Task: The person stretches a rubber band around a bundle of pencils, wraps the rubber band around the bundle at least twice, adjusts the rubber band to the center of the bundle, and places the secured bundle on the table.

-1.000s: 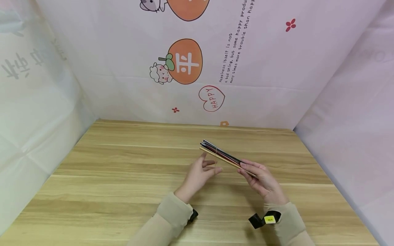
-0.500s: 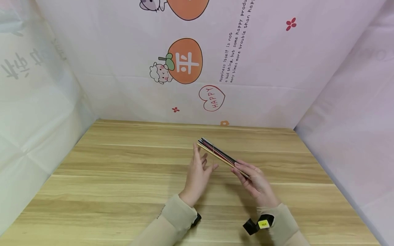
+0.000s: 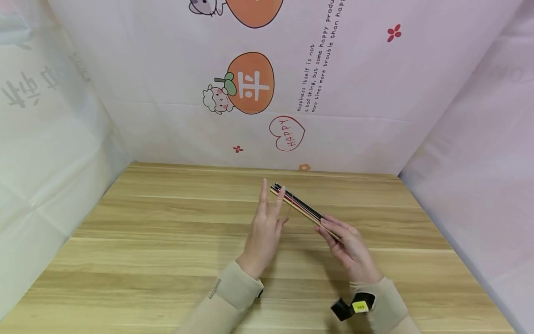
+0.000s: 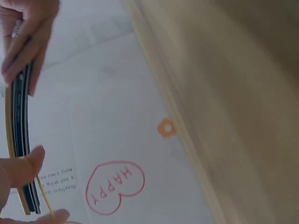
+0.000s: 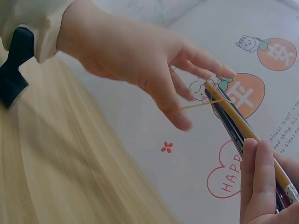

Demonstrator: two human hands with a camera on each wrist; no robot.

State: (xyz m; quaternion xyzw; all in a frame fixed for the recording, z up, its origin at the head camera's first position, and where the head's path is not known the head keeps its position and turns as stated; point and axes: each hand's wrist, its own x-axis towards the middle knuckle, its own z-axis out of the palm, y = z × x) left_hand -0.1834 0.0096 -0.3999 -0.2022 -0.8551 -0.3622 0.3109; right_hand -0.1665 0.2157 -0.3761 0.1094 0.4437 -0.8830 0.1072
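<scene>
My right hand (image 3: 349, 243) grips the lower end of a bundle of pencils (image 3: 308, 212), black, dark red and natural yellow, tilted up to the left above the table. One pencil has a silver metal ferrule (image 5: 292, 192). Near the bundle's far end a thin yellow rubber band (image 5: 201, 105) runs round the pencils and stretches out to my left hand (image 3: 263, 236). The left fingers are extended and spread beside the pencil ends. In the right wrist view the band loops over the left thumb (image 5: 180, 114) and also shows near a fingertip.
Below both hands lies a wood-grain table (image 3: 167, 232). A white printed cloth (image 3: 354, 116) hangs behind its back edge, with more cloth at both sides. Each wrist carries a black strap mount, the right one (image 3: 352, 307) with a yellow label.
My left hand's fingers have straightened and risen, so one now overlaps the pencil ends in the head view. The right hand has shifted slightly left with the bundle.
</scene>
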